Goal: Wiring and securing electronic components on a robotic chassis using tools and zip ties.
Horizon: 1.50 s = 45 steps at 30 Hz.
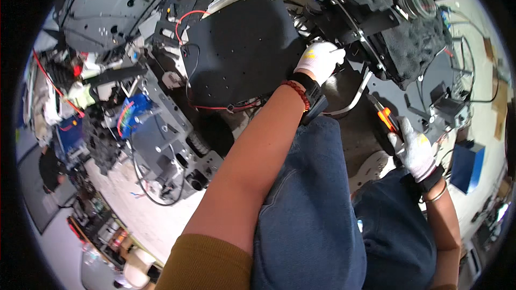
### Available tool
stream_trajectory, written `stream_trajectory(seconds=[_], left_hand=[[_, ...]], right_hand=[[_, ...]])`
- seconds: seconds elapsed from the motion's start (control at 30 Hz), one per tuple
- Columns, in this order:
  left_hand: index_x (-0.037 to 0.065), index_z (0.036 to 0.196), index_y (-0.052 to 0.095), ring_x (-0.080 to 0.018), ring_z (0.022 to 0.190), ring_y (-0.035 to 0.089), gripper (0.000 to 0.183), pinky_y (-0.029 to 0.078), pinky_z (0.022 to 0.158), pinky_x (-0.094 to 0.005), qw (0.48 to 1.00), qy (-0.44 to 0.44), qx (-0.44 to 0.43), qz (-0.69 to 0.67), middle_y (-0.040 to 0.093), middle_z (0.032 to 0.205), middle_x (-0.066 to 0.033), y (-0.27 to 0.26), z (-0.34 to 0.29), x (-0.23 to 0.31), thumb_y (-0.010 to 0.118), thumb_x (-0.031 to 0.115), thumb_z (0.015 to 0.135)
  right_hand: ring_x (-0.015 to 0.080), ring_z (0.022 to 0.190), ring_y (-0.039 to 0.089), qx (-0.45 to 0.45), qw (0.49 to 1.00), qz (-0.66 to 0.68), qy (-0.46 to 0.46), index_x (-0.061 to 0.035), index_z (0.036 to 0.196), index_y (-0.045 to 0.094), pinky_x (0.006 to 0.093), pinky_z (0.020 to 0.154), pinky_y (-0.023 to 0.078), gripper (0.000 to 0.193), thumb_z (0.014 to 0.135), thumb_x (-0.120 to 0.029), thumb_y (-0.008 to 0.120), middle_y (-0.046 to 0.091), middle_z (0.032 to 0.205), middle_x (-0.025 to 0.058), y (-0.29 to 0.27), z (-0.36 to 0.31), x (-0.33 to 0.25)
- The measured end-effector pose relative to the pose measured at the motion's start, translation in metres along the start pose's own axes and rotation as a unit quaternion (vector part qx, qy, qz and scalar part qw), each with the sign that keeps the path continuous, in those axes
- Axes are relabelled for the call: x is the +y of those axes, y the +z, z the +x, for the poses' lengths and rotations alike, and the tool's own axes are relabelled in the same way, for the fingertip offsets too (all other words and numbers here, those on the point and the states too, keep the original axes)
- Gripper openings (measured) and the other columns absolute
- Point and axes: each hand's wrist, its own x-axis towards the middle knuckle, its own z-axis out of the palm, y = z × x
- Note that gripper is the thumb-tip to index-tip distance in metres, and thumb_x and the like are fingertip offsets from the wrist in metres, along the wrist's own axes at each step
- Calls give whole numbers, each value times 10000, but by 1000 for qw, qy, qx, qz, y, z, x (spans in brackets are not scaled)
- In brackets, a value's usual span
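Note:
My left hand [321, 60], in a white glove, reaches forward to the right edge of a flat black panel [242, 48]. Its fingers are curled, and what they hold, if anything, is too small to make out. Close by stands a dark machine assembly [357, 27] with metal rails and grey foam. My right hand [416, 153], gloved too, is closed around an orange-and-black handled tool [386, 118] with a narrow tip pointing up and left. A pale strip [357, 95] curves between the two hands.
Grey metal housing parts [158, 147] with loose cables lie on the left. A large grey shell [113, 8] is at the far left. Foam [419, 48] and a grey plate [398, 96] are on the right, with a blue box [466, 166] beyond my right hand. Red wire [215, 108] edges the black panel.

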Motion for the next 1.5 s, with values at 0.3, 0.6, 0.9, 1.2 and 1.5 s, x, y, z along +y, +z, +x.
stream_trajectory(seconds=[0.3, 0.6, 0.9, 1.2, 1.5], left_hand=[[64, 798, 688, -170, 600, 546, 278, 428, 570, -331, 984, -88, 78, -136, 581, 641, -46, 29, -46, 2, 591, 309, 886], [28, 835, 640, -413, 841, 610, 305, 476, 738, -480, 982, -51, 91, -160, 640, 843, -221, 47, -51, 27, 551, 314, 885], [67, 898, 595, -385, 844, 629, 304, 493, 717, -466, 994, -43, 100, 20, 658, 870, -162, 66, -54, 41, 520, 357, 948], [79, 979, 579, -361, 787, 636, 163, 495, 725, -443, 992, -93, 83, 31, 648, 866, -165, 55, -57, -8, 567, 234, 929], [15, 1252, 571, -313, 1128, 604, 395, 454, 996, -400, 925, 192, 317, -81, 634, 1210, -181, -25, -11, 56, 629, 173, 895]], right_hand=[[206, 591, 643, -21, 981, 95, 170, -22, 1207, 553, 305, 536, 477, 355, 884, -111, 671, 640, 712, 148, -81, -5, -50], [309, 650, 668, -5, 988, 53, 146, 9, 1240, 515, 349, 601, 515, 409, 893, -131, 678, 662, 769, 200, -48, 32, -70], [138, 556, 598, 17, 960, 85, 266, 3, 1270, 478, 292, 511, 476, 374, 949, -147, 598, 608, 671, 80, -33, 31, -58], [127, 669, 611, 217, 938, 250, 106, -5, 1221, 459, 272, 608, 517, 303, 937, -60, 550, 615, 811, 71, -23, 36, -74], [107, 632, 574, 395, 796, 343, 306, -12, 1258, 434, 246, 587, 477, 429, 936, -220, 625, 589, 840, 56, -19, 75, -108]])
